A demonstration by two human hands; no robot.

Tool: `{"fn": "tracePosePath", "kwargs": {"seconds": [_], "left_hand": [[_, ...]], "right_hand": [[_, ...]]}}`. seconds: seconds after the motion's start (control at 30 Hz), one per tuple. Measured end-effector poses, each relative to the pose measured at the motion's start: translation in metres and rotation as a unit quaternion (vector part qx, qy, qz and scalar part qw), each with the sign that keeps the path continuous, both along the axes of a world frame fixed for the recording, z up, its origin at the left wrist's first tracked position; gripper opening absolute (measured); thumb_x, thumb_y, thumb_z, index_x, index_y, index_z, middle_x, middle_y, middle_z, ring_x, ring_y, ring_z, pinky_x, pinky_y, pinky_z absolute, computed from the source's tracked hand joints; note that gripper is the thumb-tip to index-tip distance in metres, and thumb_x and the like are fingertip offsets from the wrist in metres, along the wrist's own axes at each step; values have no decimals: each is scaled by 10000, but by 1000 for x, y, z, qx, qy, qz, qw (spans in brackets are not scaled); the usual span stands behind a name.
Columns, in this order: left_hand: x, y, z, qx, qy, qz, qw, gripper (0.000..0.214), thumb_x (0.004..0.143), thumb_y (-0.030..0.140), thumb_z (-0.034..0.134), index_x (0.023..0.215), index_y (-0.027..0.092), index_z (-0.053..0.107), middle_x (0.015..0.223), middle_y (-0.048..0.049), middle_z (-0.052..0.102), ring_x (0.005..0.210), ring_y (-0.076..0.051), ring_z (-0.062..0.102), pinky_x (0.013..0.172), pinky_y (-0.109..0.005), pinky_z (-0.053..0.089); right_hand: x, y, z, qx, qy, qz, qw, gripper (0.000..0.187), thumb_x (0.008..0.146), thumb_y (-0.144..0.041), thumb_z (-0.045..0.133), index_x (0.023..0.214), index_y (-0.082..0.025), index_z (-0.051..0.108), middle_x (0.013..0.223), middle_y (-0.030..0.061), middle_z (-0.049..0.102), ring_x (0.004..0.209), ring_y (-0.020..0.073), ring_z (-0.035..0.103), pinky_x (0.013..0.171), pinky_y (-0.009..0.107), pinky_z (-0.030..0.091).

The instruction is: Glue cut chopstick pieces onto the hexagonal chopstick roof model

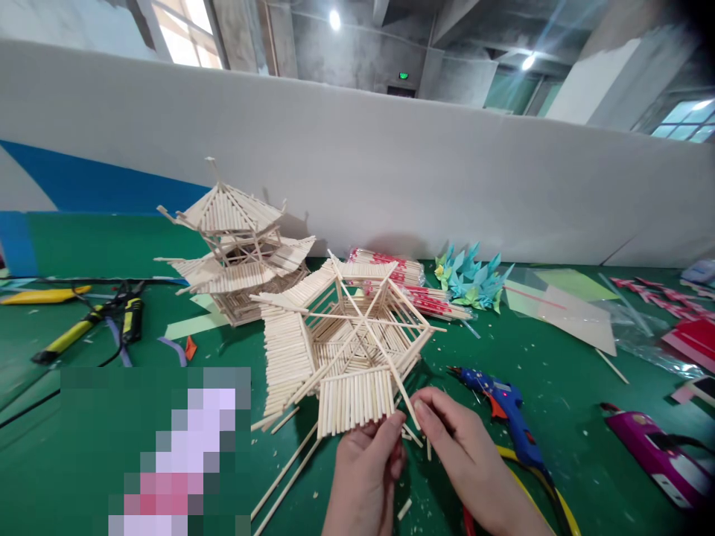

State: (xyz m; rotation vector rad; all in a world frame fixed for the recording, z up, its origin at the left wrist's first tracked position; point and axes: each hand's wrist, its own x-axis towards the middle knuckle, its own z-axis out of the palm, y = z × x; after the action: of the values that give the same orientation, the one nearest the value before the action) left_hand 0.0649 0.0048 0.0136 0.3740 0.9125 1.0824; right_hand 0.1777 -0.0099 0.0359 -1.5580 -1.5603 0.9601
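- Seeing yellow-and-black pliers [83,327] on the green bench [564,398], well left of the stick frame [365,321].
- Finding a stick pagoda [237,268] just behind and left of the stick frame.
- Reaching the six-sided stick frame itself, on the bench.
- Noting left grip [372,450], closed on the stick frame's near panel corner.
- Noting right grip [455,428], pinched on a rib end of the stick frame.
- Spotting a blue glue gun [508,409] right of the stick frame, nozzle towards it.
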Motion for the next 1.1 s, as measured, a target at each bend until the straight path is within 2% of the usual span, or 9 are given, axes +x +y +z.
{"fn": "tracePosePath", "kwargs": {"seconds": [0.17,0.5,0.83,0.9,1.0,1.1], "left_hand": [[2,1,-4,2,7,14,1000,330,543,262,712,389,126,454,383,59,396,370,-36,313,381,-164,234],[1,3,4,-4,3,12,1000,322,510,241,733,395,131,453,375,65,394,366,-35,310,375,-168,247],[2,3,-2,-11,-6,31,999,300,497,224,740,405,122,474,374,70,387,352,-28,301,348,-151,231],[2,4,-2,-21,-10,29,999,306,479,226,751,391,114,480,402,54,425,361,-22,303,345,-147,233],[2,3,-1,-38,-16,24,999,223,435,213,771,502,91,598,510,6,540,372,-9,313,339,-139,232],[1,1,0,-50,-13,20,998,274,421,196,778,640,79,663,566,-17,583,370,-7,330,342,-141,249]], "right_hand": [[-3,3,1,2,-13,-15,1000,275,853,-385,347,699,-191,466,657,-7,523,612,135,483,538,221,359],[-3,4,2,0,-17,-14,1000,286,855,-389,336,733,-187,496,654,-9,527,609,134,491,551,225,368],[-4,6,2,13,-11,-17,1000,277,850,-371,353,718,-181,506,649,-6,535,599,129,491,541,219,379],[-4,6,2,19,-4,-21,1000,266,848,-365,362,719,-182,504,649,-6,538,598,129,495,539,218,384],[-3,4,1,16,4,-16,1000,237,849,-362,368,753,-187,495,690,-2,552,637,135,508,556,216,388],[-2,2,-1,12,11,-7,1000,211,854,-350,367,787,-196,494,736,-2,565,682,139,518,579,213,385]]}}
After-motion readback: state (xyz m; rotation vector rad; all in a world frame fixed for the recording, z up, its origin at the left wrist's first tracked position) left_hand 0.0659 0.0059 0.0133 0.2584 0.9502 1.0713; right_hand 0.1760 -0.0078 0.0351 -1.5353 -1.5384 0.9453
